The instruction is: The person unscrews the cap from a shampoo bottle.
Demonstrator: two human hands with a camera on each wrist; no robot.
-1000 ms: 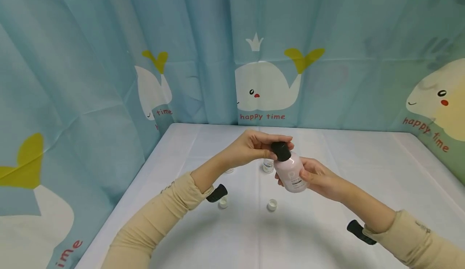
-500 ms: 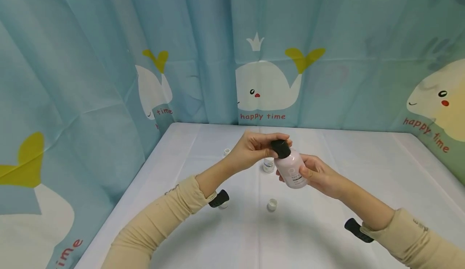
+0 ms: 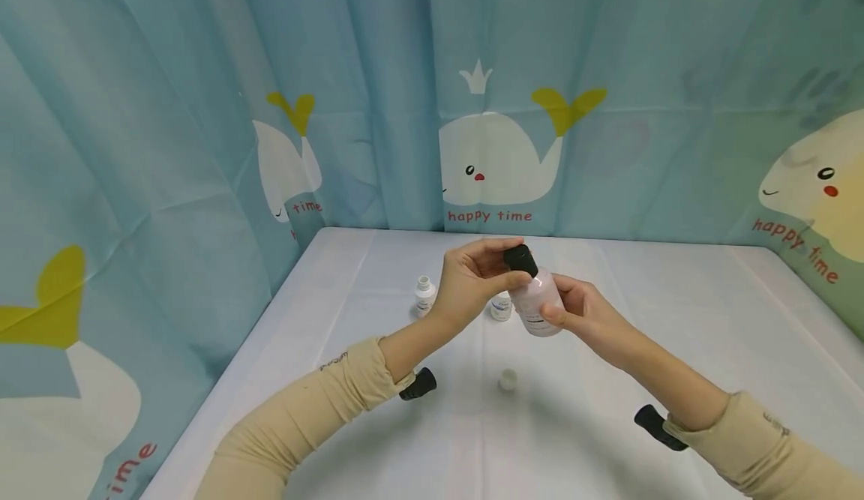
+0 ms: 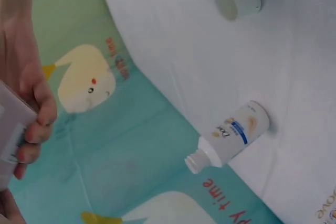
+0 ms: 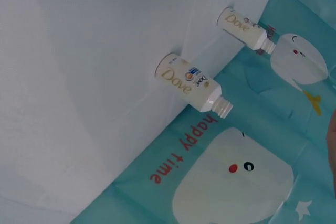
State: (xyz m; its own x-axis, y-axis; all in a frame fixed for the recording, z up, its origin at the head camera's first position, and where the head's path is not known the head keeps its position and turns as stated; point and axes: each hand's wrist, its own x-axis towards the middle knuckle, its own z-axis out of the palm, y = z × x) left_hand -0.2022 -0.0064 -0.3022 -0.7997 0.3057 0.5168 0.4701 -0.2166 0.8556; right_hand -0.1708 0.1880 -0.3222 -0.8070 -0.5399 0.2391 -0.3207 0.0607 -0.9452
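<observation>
The right hand (image 3: pixel 574 312) grips the pink bottle (image 3: pixel 536 306); the left hand (image 3: pixel 472 279) pinches its black cap (image 3: pixel 520 259), seated on top. Two white bottles (image 3: pixel 424 294) stand uncapped on the table (image 3: pixel 675 320).

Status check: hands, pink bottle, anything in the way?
Left hand grips black cap. Right hand holds pink bottle, off table. Nothing in the way.

both hands raised together, left hand (image 3: pixel 472 279) fingers pinching, right hand (image 3: pixel 580 312) gripping
</observation>
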